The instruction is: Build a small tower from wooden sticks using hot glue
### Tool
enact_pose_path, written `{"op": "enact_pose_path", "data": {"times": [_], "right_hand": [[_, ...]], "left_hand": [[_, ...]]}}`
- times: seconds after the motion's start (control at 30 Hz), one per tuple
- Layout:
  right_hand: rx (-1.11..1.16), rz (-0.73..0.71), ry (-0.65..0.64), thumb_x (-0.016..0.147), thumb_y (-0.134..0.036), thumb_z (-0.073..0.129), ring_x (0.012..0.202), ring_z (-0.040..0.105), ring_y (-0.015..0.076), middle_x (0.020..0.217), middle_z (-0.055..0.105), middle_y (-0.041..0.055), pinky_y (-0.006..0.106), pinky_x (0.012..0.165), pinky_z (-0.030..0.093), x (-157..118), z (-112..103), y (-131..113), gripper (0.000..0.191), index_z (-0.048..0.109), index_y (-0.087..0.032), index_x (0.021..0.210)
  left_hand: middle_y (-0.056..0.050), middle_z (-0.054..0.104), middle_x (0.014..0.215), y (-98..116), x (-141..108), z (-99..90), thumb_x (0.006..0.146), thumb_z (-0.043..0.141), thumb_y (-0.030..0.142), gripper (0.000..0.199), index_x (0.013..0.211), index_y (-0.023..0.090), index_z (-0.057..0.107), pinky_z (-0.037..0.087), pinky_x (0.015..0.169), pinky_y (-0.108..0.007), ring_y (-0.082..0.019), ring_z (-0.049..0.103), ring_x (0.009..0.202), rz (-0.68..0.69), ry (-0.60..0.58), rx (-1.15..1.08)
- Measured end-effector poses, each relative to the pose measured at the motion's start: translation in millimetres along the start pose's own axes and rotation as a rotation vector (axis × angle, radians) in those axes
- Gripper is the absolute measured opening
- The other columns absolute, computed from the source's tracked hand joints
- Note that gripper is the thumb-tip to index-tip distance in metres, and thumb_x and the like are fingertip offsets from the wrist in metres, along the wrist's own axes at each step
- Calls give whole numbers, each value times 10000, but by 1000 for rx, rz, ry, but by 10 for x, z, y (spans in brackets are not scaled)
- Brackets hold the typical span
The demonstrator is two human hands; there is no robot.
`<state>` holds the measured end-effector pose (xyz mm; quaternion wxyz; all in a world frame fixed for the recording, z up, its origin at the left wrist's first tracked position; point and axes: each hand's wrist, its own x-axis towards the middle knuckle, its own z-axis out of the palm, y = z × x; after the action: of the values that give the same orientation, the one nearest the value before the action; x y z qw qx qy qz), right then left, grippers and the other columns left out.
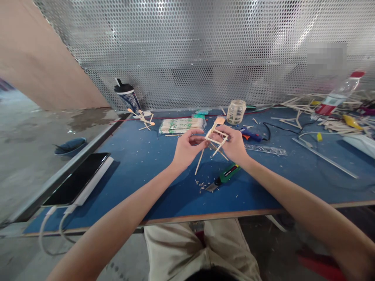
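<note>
One wooden stick model [212, 140], likely light, stiff and fragile, best pinched at its corners, sits centre frame in the right hand [233, 143], left hand [188, 148] curled beside it, grip unclear.

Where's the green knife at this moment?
In the head view, the green knife lies on the blue tabletop, just right of centre and below the right hand, its blade beside small pale scraps.

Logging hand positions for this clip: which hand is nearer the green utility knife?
Right. In the picture, the right hand is just above the handle end of the green utility knife; the left hand is farther off, up and left of its blade.
</note>
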<state>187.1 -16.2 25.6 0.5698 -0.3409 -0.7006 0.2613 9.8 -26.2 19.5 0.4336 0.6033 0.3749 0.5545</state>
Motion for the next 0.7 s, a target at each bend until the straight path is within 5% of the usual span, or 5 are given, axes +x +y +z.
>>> {"op": "enact_pose_path", "data": {"times": [0.37, 0.7], "right_hand": [[79, 117, 30, 794, -326, 720, 803, 690, 204, 868, 742, 33, 354, 755, 537, 65, -45, 120, 145, 734, -214, 886], [-26, 109, -78, 804, -384, 687, 762, 648, 196, 829, 722, 35, 320, 711, 499, 77, -23, 258, 207, 716, -186, 857]], "left_hand": [[-65, 743, 841, -158, 150, -150, 629, 860, 294, 350, 894, 152, 681, 577, 780, -328, -167, 701, 731, -326, 51, -160], [-66, 728, 819, -224, 141, -127, 667, 822, 292, 302, 917, 161, 715, 581, 674, -328, -153, 668, 664, -260, -19, 1]]}}
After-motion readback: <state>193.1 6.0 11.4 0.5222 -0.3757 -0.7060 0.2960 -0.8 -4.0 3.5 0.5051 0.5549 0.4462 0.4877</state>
